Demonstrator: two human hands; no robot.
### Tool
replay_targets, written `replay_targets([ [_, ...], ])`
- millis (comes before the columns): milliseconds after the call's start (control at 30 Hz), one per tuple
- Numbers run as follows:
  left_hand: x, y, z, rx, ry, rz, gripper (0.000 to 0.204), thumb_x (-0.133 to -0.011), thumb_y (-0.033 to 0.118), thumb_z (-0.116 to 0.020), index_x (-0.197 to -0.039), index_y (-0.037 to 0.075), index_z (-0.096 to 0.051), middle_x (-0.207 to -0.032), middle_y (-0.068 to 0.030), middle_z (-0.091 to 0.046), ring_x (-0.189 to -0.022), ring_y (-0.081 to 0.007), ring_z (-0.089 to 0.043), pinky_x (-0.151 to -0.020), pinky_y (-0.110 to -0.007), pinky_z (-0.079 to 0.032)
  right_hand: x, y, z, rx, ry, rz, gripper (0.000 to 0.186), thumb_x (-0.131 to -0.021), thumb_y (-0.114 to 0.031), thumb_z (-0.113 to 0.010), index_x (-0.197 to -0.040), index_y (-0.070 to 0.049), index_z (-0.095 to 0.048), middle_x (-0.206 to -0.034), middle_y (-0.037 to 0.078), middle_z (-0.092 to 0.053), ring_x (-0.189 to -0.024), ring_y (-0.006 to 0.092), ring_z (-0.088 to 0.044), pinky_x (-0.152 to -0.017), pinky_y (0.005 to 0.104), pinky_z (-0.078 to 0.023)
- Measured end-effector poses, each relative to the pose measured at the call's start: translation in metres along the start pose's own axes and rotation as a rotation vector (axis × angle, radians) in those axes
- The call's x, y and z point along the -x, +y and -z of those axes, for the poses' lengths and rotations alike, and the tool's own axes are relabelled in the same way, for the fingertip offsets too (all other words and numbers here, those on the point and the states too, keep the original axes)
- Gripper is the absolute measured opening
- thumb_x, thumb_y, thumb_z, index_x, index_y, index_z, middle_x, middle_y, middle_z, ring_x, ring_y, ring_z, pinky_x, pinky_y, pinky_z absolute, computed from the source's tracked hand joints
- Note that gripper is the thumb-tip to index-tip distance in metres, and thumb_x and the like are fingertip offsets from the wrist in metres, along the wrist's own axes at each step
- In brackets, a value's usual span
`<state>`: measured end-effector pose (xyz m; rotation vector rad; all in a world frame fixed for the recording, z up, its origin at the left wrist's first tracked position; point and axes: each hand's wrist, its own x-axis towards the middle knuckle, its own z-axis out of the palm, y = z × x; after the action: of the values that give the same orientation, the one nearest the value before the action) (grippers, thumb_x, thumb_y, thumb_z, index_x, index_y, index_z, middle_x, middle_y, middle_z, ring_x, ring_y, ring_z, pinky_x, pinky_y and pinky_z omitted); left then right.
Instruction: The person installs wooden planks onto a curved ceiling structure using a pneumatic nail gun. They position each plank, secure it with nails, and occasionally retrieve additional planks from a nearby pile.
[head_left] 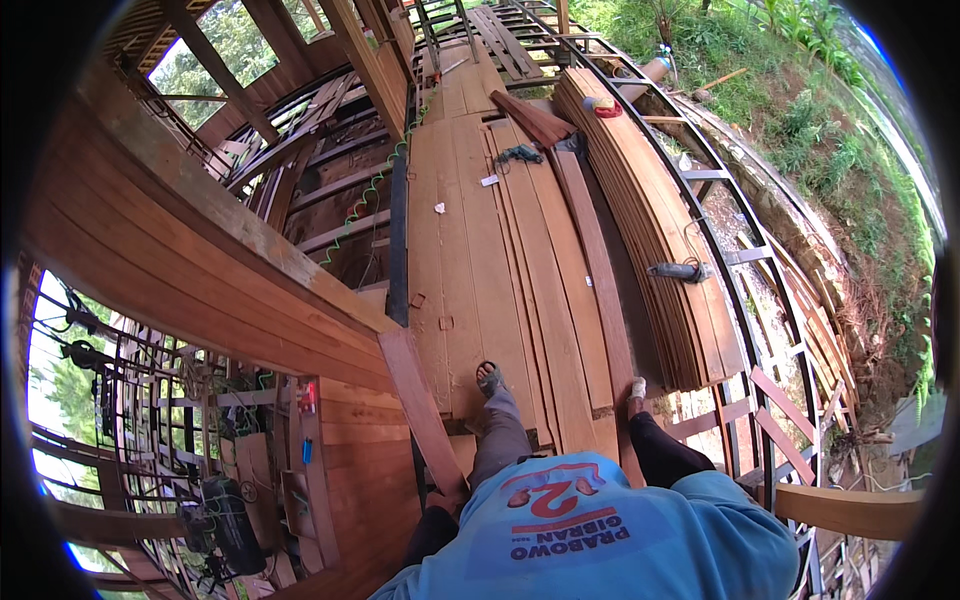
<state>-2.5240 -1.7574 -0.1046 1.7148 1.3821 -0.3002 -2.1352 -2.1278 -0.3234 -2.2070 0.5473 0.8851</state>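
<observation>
My left hand, below a dark sleeve, is closed at the near end of a short reddish wooden board; its fingers show only in part. The board slants forward to the end of a long raised beam. On the right, my dark-sleeved arm reaches forward, and my right hand is beside the edge of a long reddish plank. A small white patch shows at its fingertips; I cannot make out what it is. My sandalled foot stands on the plank floor between the hands.
An angle grinder lies on a stack of long boards at right. A dark green power drill rests on the planks ahead. Left, a green coiled hose hangs beside open floor framing. A dark metal frame borders the grassy slope.
</observation>
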Motion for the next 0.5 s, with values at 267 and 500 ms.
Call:
replay_targets([
  [267, -0.263, 0.030, 0.046, 0.230, 0.021, -0.142, 0.065, -0.058, 0.021, -0.086, -0.111, -0.006, -0.059, -0.109, -0.0171, -0.066, -0.097, -0.0263, -0.065, -0.085, -0.036, -0.052, -0.046, -0.189, -0.071, -0.187, 0.131, -0.057, 0.070, -0.089, -0.063, -0.037, -0.122, -0.004, -0.056, -0.114, 0.018, -0.062, -0.106, 0.0281, -0.058, -0.084, 0.0413, -0.046],
  [500, -0.350, 0.227, 0.127, 0.666, 0.008, -0.120, 0.058, -0.057, 0.004, -0.084, -0.109, -0.004, -0.060, -0.100, -0.0134, -0.066, -0.088, -0.0266, -0.065, -0.079, -0.037, -0.054, -0.038, -0.341, -0.074, -0.212, 0.150, -0.072, 0.076, -0.088, -0.067, -0.035, -0.120, -0.002, -0.057, -0.109, 0.021, -0.062, -0.103, 0.0308, -0.059, -0.082, 0.0417, -0.046],
])
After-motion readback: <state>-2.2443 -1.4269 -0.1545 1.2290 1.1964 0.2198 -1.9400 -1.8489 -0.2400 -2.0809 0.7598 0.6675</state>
